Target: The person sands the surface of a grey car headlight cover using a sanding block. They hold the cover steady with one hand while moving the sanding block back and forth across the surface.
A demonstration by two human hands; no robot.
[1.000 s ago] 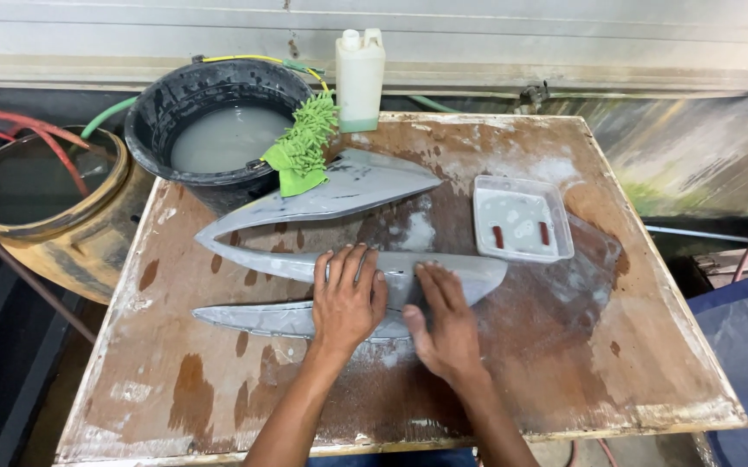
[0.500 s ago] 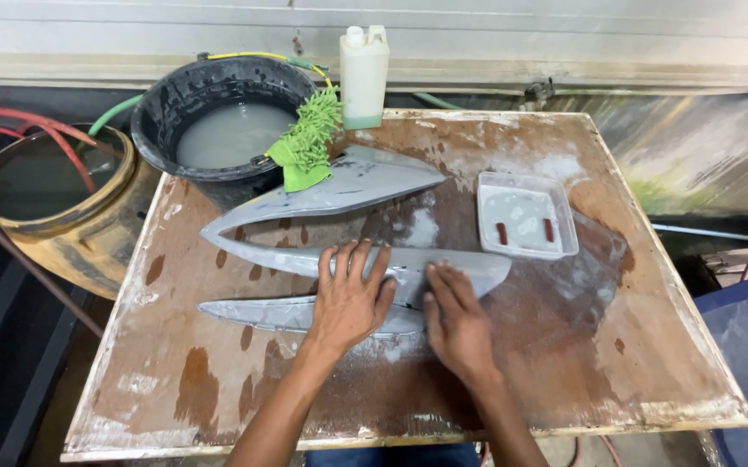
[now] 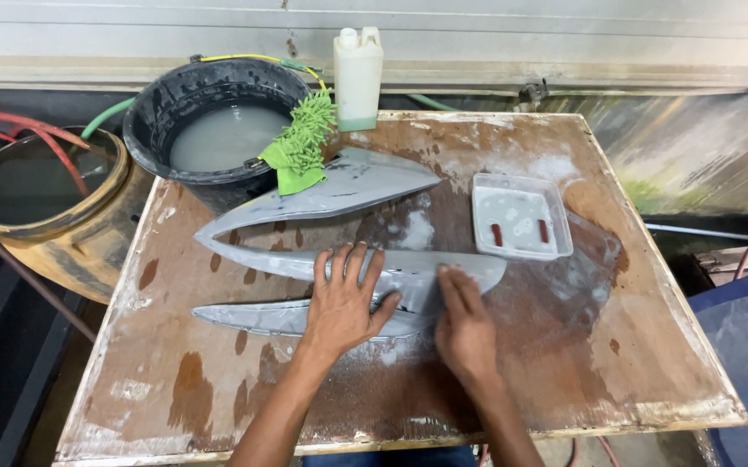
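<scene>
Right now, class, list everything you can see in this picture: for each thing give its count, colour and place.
Panels: three, grey, pointed, on the board.
Board: one, brown, wet, worn.
Tray: one, clear, right of the panels.
Bucket: one, black, holding murky water, far left corner.
Mitt: one, green, on the bucket's rim.
Jug: one, white, far edge.
Drum: one, yellowish, left of the board.
Left hand: flat on the panels.
Right hand: flat beside it.

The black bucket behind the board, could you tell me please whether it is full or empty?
Partly full: the black bucket stands upright with cloudy grey water well below its rim; a green mitt hangs over its edge.
</scene>
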